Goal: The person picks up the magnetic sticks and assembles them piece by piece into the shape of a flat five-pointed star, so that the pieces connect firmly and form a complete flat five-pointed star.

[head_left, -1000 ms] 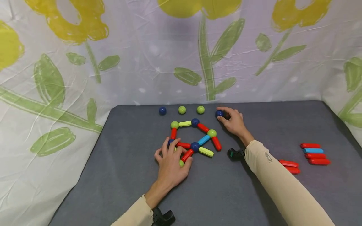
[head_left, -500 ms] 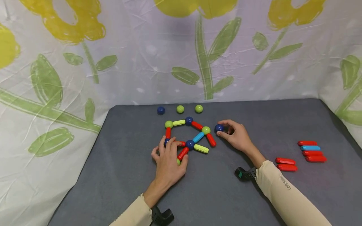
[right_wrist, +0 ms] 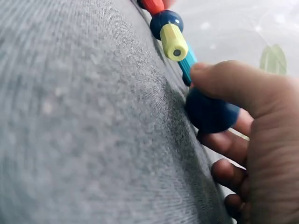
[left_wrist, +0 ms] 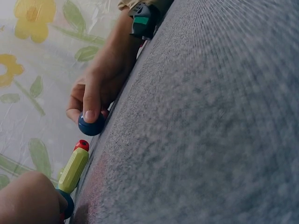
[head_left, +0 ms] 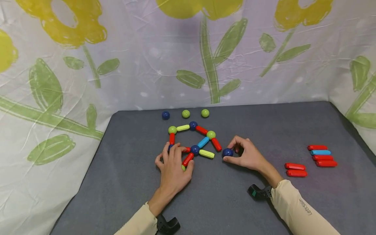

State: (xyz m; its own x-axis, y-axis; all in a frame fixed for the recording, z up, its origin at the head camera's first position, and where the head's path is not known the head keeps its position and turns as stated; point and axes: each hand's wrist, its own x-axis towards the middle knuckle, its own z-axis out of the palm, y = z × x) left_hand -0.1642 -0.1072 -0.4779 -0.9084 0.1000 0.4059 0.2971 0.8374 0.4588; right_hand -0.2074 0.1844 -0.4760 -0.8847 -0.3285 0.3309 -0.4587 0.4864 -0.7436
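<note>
A ball-and-stick shape of magnetic rods and balls lies on the grey table (head_left: 223, 202) in the head view. Its blue ball (head_left: 195, 149) joins a light blue rod (head_left: 203, 142), a yellow-green rod (head_left: 207, 153) and red rods. My left hand (head_left: 174, 166) rests over the near left part, fingers spread across a dark blue ball and red rods, hiding some pieces. Between thumb and fingers, my right hand (head_left: 248, 155) pinches a loose blue ball (head_left: 227, 152) just right of the free ends of the yellow-green rod and a red rod (head_left: 216, 144).
Along the back edge stand a blue ball (head_left: 165, 115) and two green balls (head_left: 185, 113). To the right lie two red rods (head_left: 296, 173) and another stack of red rods with one blue rod (head_left: 321, 152). A flower-printed sheet (head_left: 147, 65) hangs behind the table.
My right hand has carried the blue ball from the back edge toward me, to beside the shape's right end. The left hand has stayed over the shape.
</note>
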